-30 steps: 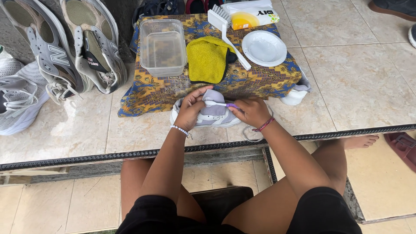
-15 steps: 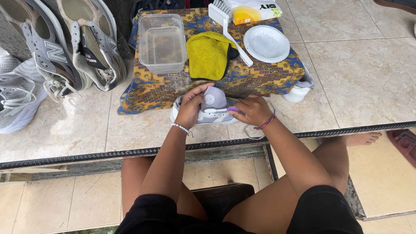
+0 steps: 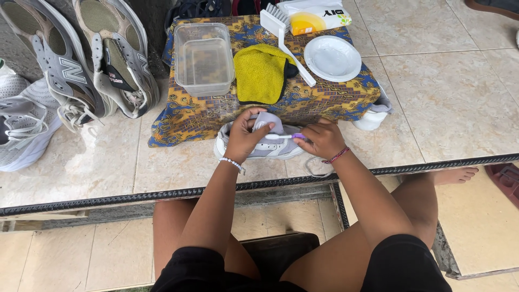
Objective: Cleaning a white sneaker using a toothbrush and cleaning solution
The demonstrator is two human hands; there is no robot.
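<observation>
A white and pale grey sneaker (image 3: pixel 275 147) lies on the tiled ledge just in front of me. My left hand (image 3: pixel 244 135) grips its upper and tongue, steadying it. My right hand (image 3: pixel 323 138) holds a small toothbrush with a purple handle (image 3: pixel 282 137), its white head laid across the shoe's upper. Both forearms reach forward over my knees. A loose white lace (image 3: pixel 313 166) trails by the shoe's right end.
Behind the shoe, a patterned cloth (image 3: pixel 205 116) carries a clear plastic tub (image 3: pixel 204 58), a yellow rag (image 3: pixel 261 73), a white scrub brush (image 3: pixel 284 38), a white plate (image 3: pixel 332 58) and a soap packet (image 3: pixel 316 15). Grey sneakers (image 3: pixel 86 59) lean at the left. A white cup (image 3: pixel 370 120) stands at right.
My hands and the shoe stay in nearly the same place; the toothbrush shifts slightly across the upper. The camera's view has tilted a little lower.
</observation>
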